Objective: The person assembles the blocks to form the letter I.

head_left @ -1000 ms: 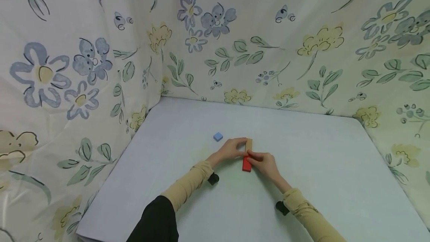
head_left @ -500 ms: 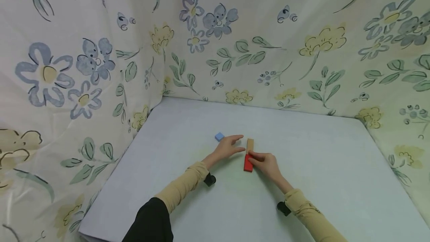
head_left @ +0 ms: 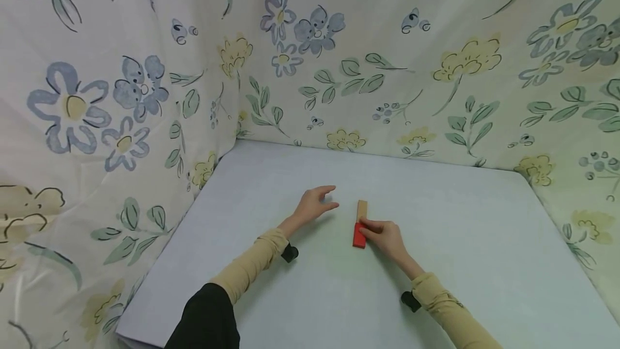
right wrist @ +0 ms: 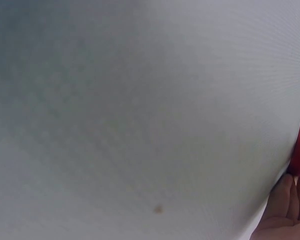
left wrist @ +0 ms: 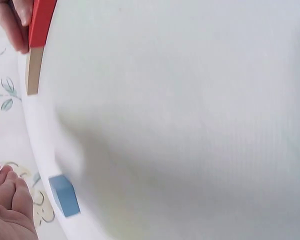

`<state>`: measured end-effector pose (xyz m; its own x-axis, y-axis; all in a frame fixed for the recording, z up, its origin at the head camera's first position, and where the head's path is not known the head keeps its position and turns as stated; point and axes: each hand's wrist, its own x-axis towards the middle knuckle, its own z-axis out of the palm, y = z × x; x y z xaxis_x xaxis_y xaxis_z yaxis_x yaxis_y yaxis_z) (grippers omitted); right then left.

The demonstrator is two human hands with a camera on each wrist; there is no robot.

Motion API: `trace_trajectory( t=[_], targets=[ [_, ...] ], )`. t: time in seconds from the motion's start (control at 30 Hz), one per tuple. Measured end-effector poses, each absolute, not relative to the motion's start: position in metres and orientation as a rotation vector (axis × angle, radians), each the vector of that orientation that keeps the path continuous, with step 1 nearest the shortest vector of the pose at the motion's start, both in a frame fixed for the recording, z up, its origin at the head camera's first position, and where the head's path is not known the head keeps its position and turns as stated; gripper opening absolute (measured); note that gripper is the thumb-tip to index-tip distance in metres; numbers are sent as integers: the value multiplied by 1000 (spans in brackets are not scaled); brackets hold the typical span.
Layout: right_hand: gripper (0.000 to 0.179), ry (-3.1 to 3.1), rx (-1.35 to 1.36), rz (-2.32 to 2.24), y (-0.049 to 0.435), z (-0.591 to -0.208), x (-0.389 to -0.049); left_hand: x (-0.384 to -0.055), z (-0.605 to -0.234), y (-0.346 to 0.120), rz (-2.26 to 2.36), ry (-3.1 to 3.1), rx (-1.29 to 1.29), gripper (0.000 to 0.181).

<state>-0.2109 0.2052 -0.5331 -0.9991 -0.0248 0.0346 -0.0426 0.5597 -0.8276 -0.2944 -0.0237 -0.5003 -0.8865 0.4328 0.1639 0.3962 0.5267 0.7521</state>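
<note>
A red block lies on the white table, end to end with a natural wood block beyond it. My right hand pinches the red block near the end where the two meet; its fingers also show beside the red block in the left wrist view. To the left, my left hand holds nothing, thumb and fingers spread apart. A small blue block stands on the table near the left hand's fingers in the left wrist view; in the head view the left hand hides it.
The white table reaches back to a floral cloth that hangs behind and along the left side. A black wrist camera sits under the left forearm, another black camera under the right.
My left hand has let go of the wood block and moved left, over the spot where the blue block showed. The right hand stays at the red block.
</note>
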Motion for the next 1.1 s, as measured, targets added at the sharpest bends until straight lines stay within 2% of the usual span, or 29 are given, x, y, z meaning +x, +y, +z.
trace_trajectory(
  t=[0.5, 1.1],
  targets=[
    [36, -2747, 96, 1494, 207, -534, -210, -300, -506, -44, 1335, 2772, 584, 55],
    [36, -2721, 140, 1485, 208, -535, -209, -294, -523, -43, 1467, 2862, 248, 48]
  ],
)
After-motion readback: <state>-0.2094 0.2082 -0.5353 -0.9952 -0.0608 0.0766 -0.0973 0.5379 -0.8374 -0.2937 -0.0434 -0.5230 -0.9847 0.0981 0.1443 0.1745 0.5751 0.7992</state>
